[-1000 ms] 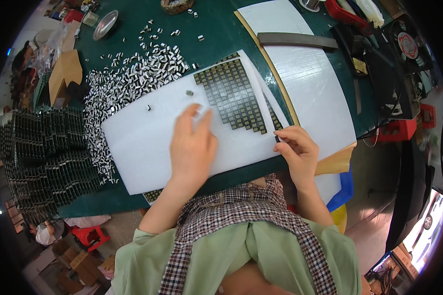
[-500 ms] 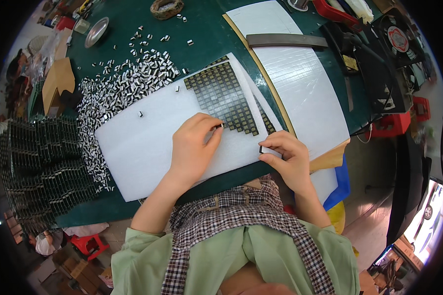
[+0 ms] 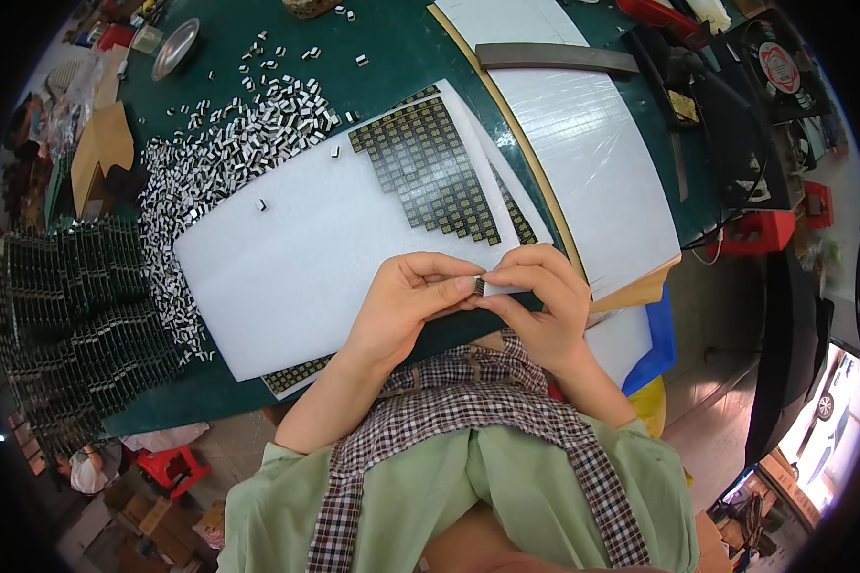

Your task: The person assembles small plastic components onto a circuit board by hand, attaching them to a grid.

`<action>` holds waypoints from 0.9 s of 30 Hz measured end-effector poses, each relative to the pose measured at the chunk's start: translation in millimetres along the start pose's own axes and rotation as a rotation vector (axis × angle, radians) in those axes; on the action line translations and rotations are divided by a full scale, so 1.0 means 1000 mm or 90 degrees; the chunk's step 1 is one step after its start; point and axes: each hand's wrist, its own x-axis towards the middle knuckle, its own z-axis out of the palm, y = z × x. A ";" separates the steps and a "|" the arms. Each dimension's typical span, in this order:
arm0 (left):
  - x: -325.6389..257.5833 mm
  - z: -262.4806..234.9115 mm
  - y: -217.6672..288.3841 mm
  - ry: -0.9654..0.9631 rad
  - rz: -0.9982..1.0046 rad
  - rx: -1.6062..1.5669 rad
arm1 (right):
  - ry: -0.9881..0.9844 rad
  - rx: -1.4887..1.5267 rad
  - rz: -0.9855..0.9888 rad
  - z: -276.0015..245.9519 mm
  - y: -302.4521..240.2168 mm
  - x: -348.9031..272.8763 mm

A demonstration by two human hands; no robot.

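My left hand (image 3: 406, 301) and my right hand (image 3: 549, 306) meet over the near edge of a white foam sheet (image 3: 268, 277). Thumb and fingertips of both pinch a small black block (image 3: 479, 286) with a ribbed-looking face; whether more than one piece is there I cannot tell. Just beyond my hands, a close-set array of black blocks with gold marks (image 3: 435, 177) lies on the sheet, its near edge stepped. Two loose small blocks, one a white-and-black block (image 3: 262, 205), rest on the sheet to the left of the array.
A large pile of small white-and-black blocks (image 3: 220, 162) spreads along the sheet's far left side. Stacked dark-green strips (image 3: 76, 315) stand at the left. A grey metal bar (image 3: 556, 59) crosses a white board (image 3: 592, 153) on the right. A metal dish (image 3: 176, 48) sits far left.
My left hand has moved right and nearer, away from the array, to meet my right hand. My right hand has shifted slightly left. The view has shifted a little.
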 end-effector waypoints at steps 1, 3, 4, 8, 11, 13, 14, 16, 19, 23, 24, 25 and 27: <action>0.000 0.000 -0.001 0.001 -0.002 0.000 | 0.000 0.003 0.004 0.001 0.001 -0.001; 0.001 0.000 -0.003 -0.005 0.018 0.014 | 0.000 0.006 0.009 0.001 0.001 -0.001; 0.001 0.001 -0.003 -0.004 0.017 0.014 | 0.002 0.010 0.010 0.001 0.001 -0.001; -0.001 0.002 -0.002 0.012 0.032 0.054 | 0.005 -0.005 -0.013 0.003 0.000 -0.001; -0.008 0.011 0.002 0.060 0.064 0.189 | -0.027 -0.138 -0.072 0.003 0.001 -0.004; -0.014 0.020 0.004 0.096 0.092 0.323 | -0.043 -0.137 -0.079 0.003 0.001 -0.005; -0.016 0.019 0.005 0.101 0.095 0.324 | -0.058 -0.142 -0.086 0.002 0.001 -0.006; -0.018 0.018 0.006 0.081 0.083 0.357 | -0.076 -0.083 -0.060 0.001 0.001 -0.005; -0.019 0.014 0.006 0.064 0.054 0.334 | -0.090 0.043 0.021 0.001 -0.001 -0.012; -0.017 0.006 0.011 0.107 0.155 0.493 | -0.070 0.220 0.242 -0.001 0.008 -0.005; -0.018 0.002 0.014 0.188 0.252 0.630 | -0.019 0.295 0.301 -0.001 0.006 -0.006; -0.021 -0.003 0.019 0.268 0.350 0.766 | -0.016 0.314 0.349 -0.005 0.004 -0.005; -0.015 -0.024 0.029 0.418 0.428 0.861 | -0.006 0.327 0.402 -0.015 0.010 -0.005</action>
